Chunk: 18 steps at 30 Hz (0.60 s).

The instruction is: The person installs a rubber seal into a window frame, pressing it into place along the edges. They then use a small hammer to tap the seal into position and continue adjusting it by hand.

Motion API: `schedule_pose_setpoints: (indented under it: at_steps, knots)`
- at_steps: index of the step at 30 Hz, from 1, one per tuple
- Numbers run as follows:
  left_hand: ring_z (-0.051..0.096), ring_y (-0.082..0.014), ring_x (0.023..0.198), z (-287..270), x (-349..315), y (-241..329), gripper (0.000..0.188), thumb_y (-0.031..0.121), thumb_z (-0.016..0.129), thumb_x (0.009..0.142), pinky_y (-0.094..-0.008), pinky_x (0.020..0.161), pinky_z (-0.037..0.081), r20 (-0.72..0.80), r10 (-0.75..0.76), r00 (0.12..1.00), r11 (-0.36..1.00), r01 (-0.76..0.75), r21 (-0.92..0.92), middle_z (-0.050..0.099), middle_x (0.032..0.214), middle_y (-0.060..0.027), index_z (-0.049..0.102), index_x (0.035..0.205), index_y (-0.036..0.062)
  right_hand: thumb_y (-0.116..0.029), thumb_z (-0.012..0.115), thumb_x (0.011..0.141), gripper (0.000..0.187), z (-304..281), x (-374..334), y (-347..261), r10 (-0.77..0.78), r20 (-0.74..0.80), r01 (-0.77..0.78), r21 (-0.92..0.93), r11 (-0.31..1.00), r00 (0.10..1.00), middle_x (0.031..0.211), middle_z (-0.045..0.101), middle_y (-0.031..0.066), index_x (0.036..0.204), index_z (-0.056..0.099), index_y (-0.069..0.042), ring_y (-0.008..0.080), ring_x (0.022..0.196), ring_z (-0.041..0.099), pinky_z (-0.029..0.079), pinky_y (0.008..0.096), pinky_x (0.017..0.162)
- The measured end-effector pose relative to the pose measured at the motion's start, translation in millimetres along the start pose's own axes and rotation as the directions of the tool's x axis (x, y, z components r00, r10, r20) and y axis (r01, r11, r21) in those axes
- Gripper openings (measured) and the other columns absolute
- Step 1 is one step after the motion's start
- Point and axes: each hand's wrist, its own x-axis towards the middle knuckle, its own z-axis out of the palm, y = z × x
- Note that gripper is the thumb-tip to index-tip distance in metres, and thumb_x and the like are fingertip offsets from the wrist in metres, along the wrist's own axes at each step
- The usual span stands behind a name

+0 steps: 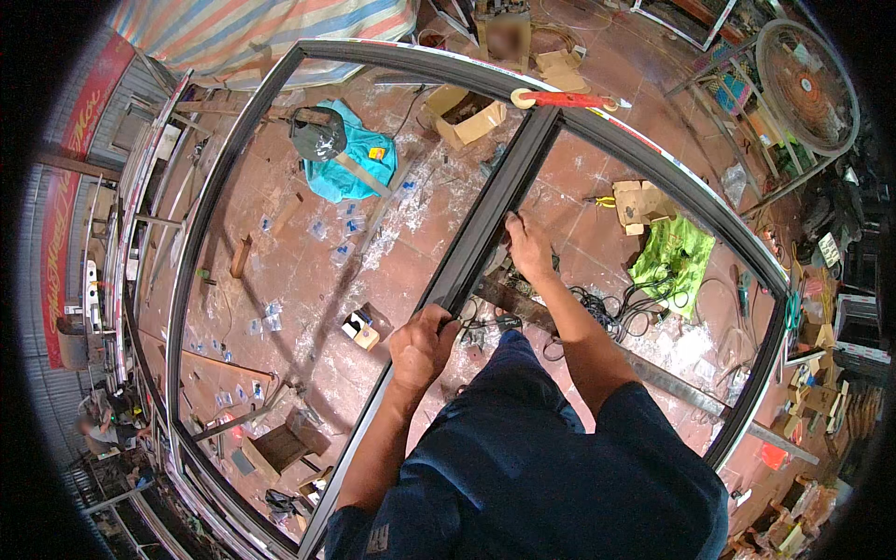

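Note:
A large dark frame [179, 322] with a pale outer edge, like a window or door frame, lies across the view. Its black middle bar [487, 217] slants from the top rail down to the lower left. Fingers curled over this bar, my left hand [422, 347] grips it near its lower part. Farther up, my right hand [530, 246] is closed against the bar's right edge; its fingertips are partly hidden, and what they pinch cannot be made out. A red-handled tool with a cream roller wheel [569, 99] rests on the top rail where the bar meets it.
Inside the frame's outline, the tiled floor holds a cap [317, 133] on turquoise cloth [359, 173], an open carton [467, 117], yellow-handled pliers [602, 201], a lime-green bag [674, 261] and tangled black cable [621, 308]. A round fan [807, 86] stands at far right.

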Motion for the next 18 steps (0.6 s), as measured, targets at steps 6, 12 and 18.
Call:
schedule_pose_setpoints:
  at_steps: [6,12,18]
  knots:
    - [0.074,-0.0393,0.078,-0.1,1.7,3.0,0.017,0.017,0.081,0.089,-0.0448,0.067,0.057,-0.046,0.034,0.998,0.999,-0.033,0.014,0.074,0.086,-0.019,0.071,0.096,0.006,-0.041,0.052,0.102,0.046,-3.8,19.0,4.7,0.015,-0.038,-0.012,0.062,0.998,0.999,0.083,0.067,0.0298,0.103,0.066,0.003,0.0469,0.084,0.068,0.052,0.0516,0.077]
    - [0.074,-0.0385,0.082,1.0,-1.0,3.0,0.017,0.02,0.078,0.089,-0.0464,0.068,0.057,-0.001,-0.02,1.0,0.999,0.02,0.045,0.075,0.091,-0.0162,0.069,0.095,0.0078,-0.044,0.053,0.1,0.047,-6.6,15.0,-7.3,0.172,0.0,-0.169,0.178,0.969,0.985,0.084,0.07,0.0255,0.104,0.068,0.001,0.0439,0.085,0.069,0.051,0.0521,0.08]
    - [0.073,-0.0394,0.082,0.2,1.2,7.3,0.016,0.021,0.078,0.09,-0.0475,0.069,0.057,-0.023,-0.054,0.998,0.997,0.056,0.056,0.075,0.091,-0.0168,0.07,0.096,0.008,-0.04,0.056,0.1,0.042,-3.4,54.4,13.1,0.12,-0.111,-0.077,0.332,0.94,0.987,0.071,0.064,0.0186,0.093,0.064,0.001,0.0351,0.068,0.065,0.05,0.0466,0.071]
